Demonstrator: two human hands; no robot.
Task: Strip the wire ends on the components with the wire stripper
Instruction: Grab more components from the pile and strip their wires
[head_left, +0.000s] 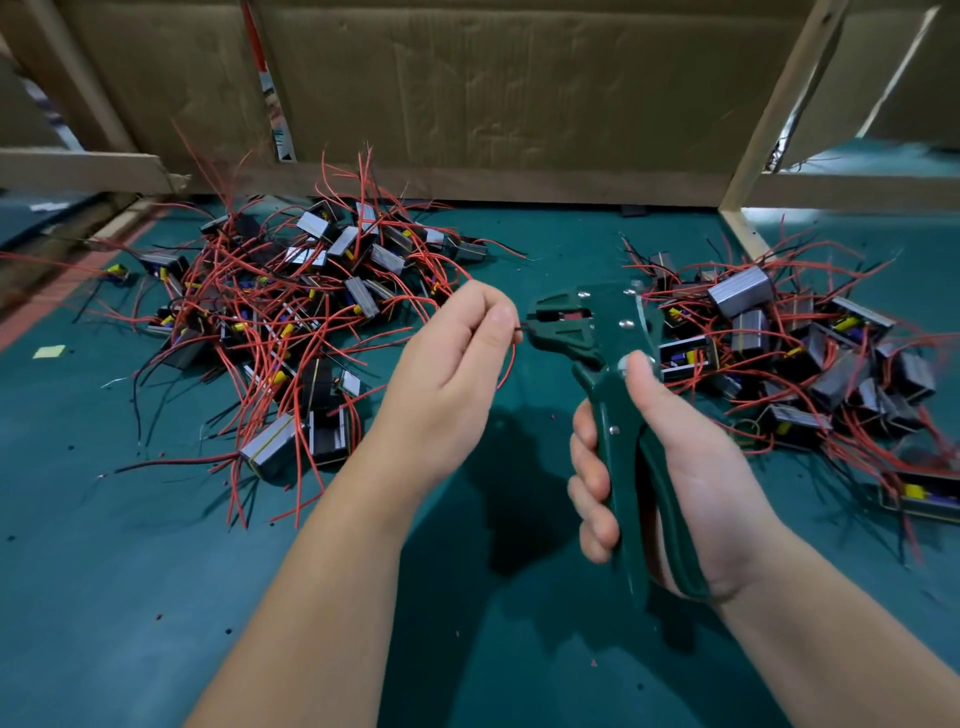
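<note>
We see the wire stripper (582, 343), green, held upright above the middle of the table, head up and tipped left, between the two heaps. Our right hand (675, 467) grips its handles: fingers curled round the front handle, palm behind the rear one, thumb lying up along the body near the pivot. The handles stand a little apart, not squeezed together. Its jaws face left and the gap between them shows red inside. Just left of the head, our left hand (452, 364) pinches a red wire (511, 366) between thumb and forefinger, other fingers loosely curled. The wire's short dark tip reaches the mouth of the jaws; we cannot tell if it is clamped or only touching. The rest of the wire loops down behind the hand, and we cannot tell which component it belongs to. Left of the hand lies the left pile (291, 312) of components: small grey and black boxy parts with yellow bits, tangled in red and black wires. The right pile (810, 353) of the same parts sits right of the stripper, near the right thumb. Both heaps rest on the green mat (156, 571), which is dotted with small red flecks (594, 662); a yellow scrap (49, 352) lies at the far left. Behind stands cardboard (493, 78), with a wooden post (779, 104) leaning at the right.
</note>
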